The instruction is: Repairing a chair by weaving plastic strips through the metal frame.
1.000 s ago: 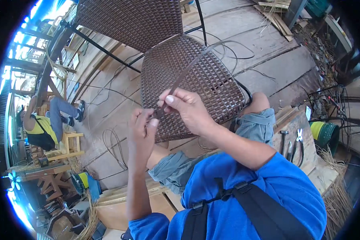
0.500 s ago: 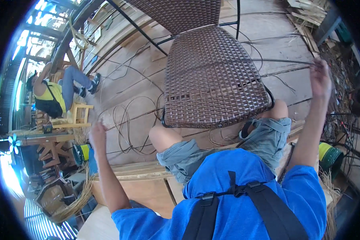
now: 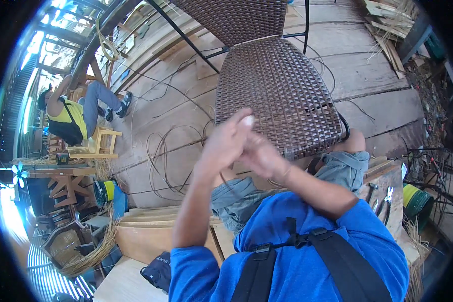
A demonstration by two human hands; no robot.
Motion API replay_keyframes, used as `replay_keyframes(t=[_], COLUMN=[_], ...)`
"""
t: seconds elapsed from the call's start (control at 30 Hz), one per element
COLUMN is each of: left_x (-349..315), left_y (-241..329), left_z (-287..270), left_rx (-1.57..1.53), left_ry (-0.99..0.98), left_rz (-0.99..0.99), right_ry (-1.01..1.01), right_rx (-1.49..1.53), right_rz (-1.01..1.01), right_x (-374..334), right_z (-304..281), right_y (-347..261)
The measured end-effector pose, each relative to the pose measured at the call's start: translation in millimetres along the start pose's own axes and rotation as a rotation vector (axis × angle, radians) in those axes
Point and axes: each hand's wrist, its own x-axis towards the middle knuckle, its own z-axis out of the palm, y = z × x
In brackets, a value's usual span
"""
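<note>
A chair with a woven brown seat (image 3: pixel 277 85) and dark metal frame stands before my knees. A small gap shows in the weave near the seat's front right. My left hand (image 3: pixel 224 146) and my right hand (image 3: pixel 264 156) meet over the seat's front left edge. The left fingers look closed, and what they hold, if anything, is hidden. Motion smears the right fingers. Thin dark weaving strands (image 3: pixel 161 161) lie in loose loops on the floor left of the chair.
Pliers (image 3: pixel 389 195) and a hammer (image 3: pixel 371 190) lie on the wooden bench to my right. Green-and-yellow buckets stand at left (image 3: pixel 104 191) and right (image 3: pixel 417 204). A person (image 3: pixel 70 118) in a yellow top sits at far left. Wood scraps (image 3: pixel 387 30) lie at far right.
My hands have come together from wide apart, the left moving right and the right moving left. The dark strand stretched from the seat to my right hand no longer shows there.
</note>
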Motion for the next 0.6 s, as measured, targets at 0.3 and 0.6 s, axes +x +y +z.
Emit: replay_keyframes(t=[0.3, 0.6], left_x=[-28, -47], left_y=[-5, -43], left_z=[22, -7], left_rx=[0.683, 0.887], left_ry=[0.36, 0.5], left_rz=[0.303, 0.298], right_ry=[-0.239, -0.33], right_rx=[-0.315, -0.027], right_rz=[0.121, -0.084], right_x=[-42, -109], right_z=[-33, -57], right_y=[-51, -122])
